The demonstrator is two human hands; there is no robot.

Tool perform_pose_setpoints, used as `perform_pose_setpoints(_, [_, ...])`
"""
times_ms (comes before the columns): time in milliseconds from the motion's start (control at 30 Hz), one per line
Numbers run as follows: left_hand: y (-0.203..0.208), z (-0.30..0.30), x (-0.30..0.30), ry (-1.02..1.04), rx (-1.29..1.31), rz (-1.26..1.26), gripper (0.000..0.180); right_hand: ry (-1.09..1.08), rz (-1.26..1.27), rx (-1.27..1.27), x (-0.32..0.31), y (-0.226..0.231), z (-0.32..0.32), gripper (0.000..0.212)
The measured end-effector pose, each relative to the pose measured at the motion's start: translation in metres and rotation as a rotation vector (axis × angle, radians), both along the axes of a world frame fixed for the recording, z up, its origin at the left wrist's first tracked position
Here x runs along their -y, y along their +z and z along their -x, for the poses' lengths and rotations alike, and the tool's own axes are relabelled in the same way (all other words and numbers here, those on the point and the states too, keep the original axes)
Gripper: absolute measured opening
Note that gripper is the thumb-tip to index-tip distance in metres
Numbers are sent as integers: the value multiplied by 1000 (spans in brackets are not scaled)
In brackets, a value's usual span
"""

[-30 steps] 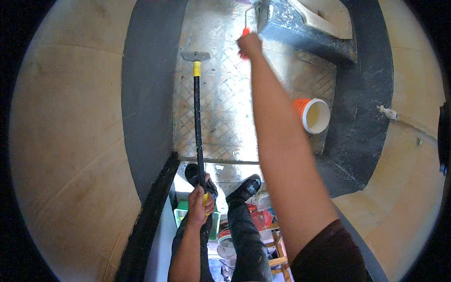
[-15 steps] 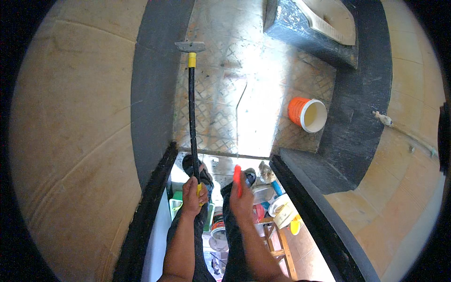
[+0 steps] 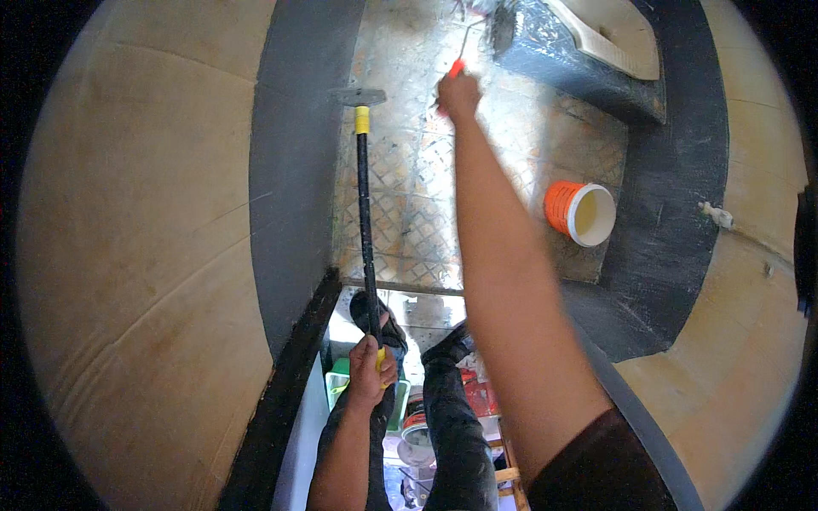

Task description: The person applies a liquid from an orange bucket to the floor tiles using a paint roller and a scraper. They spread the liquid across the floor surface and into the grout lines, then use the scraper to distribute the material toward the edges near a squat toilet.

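My left hand (image 3: pixel 371 373) is closed around the yellow grip of a long-handled scraper (image 3: pixel 365 204). Its black pole runs forward to a yellow collar and a flat grey blade (image 3: pixel 364 96) at the left side of the tiled floor. Stretched far forward, my right hand (image 3: pixel 459 94) grips a tool with a red handle (image 3: pixel 457 66). A thin metal rod leads on from this handle, and its far end is blurred near the top edge beside the plinth. The fingers of my right hand are partly smeared by motion.
An orange bucket (image 3: pixel 559 207) with a white rim stands at the right on the worn floor (image 3: pixel 400 204). Farther back, a pale squat toilet pan (image 3: pixel 618 38) sits on a dark plinth (image 3: pixel 562 64). A threshold (image 3: pixel 400 289) crosses before my feet. A tap (image 3: pixel 716 215) projects from the right wall.
My right hand has swung far forward with the red-handled tool, from near my feet to beside the plinth. My left hand keeps its grip on the scraper; the view has shifted slightly.
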State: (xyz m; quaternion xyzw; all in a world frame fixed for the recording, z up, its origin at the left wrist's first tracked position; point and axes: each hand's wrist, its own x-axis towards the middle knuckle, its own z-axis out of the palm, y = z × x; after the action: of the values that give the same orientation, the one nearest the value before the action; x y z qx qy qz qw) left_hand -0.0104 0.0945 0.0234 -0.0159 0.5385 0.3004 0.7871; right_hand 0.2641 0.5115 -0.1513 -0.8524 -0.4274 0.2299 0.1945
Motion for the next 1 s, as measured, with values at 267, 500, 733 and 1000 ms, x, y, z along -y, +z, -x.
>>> perform_pose_setpoints(267, [1, 7, 14, 29, -34, 26, 54, -7, -117, -362, 86, 78, -48, 58])
perform_pose_setpoints(500, [-1, 12, 16, 23, -65, -13, 54, 19, 275, -266, 437, 143, 82, 54])
perform_pose_setpoints(733, [4, 5, 11, 15, -90, -20, 55, -27, 367, -432, 494, 152, 177, 62])
perform_pose_setpoints(1000, [0, 2, 9, -61, -69, -38, 63, 26, 5, -328, 107, -24, 56, 39])
